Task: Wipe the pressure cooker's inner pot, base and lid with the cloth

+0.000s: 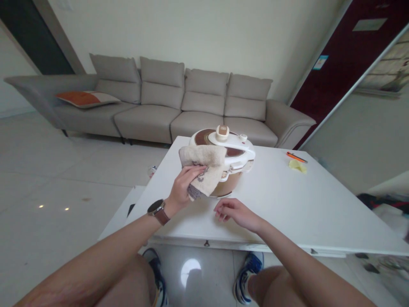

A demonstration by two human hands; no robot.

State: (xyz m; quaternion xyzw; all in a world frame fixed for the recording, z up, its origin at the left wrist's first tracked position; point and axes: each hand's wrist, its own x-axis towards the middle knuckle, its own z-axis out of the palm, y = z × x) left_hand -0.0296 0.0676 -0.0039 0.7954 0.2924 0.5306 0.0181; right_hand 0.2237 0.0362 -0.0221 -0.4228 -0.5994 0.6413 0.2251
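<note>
A white and brown electric pressure cooker (pixel 238 158) stands on the white table (pixel 287 204), its lid on and a knob on top. My left hand (pixel 186 184), with a watch on its wrist, holds a beige cloth (pixel 206 160) against the cooker's left side. The cloth has dark markings and a grey edge, and it hides part of the lid and body. Just in front of the cooker's base, my right hand (pixel 233 211) hovers over the table. Its fingers are loosely bent and slightly apart, with nothing in them.
An orange pen-like tool (pixel 296 157) and a crumpled yellow piece (pixel 298 166) lie on the table's far right. Beyond the table is a grey sofa (pixel 198 123) with an orange and white cushion (pixel 87 98). Small drawer knobs (pixel 207 243) line the table's near edge.
</note>
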